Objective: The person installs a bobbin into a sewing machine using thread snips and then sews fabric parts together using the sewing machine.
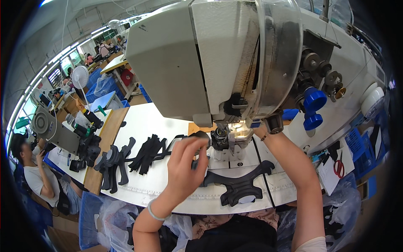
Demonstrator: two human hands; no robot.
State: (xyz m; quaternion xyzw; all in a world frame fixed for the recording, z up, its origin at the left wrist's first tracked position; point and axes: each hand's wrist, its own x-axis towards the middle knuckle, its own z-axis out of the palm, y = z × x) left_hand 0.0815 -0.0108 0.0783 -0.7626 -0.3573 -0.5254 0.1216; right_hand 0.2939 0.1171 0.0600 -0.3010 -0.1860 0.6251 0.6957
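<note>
My left hand [184, 164] is raised left of the sewing machine's needle area, its fingers bent and thumb drawn in. Dark material shows around the fingertips, but what they hold, if anything, I cannot make out. My right hand [261, 129] reaches behind the machine head, its fingers hidden. Between them, the lit needle and presser area [237, 134] of the white sewing machine [168, 63] stands over the bed. A black moulded part with branching arms [239, 185] lies on the white table [168, 197] in front of me, with a pale oval pad near its lower end.
Left on the table lie a pile of black straps [147, 154] and several stacked black moulded parts [112, 161]. Red-handled scissors [338, 168] rest at the right. Plastic-lined blue bins [90, 218] flank my lap. Another person [42, 176] sits at the far left beside another machine.
</note>
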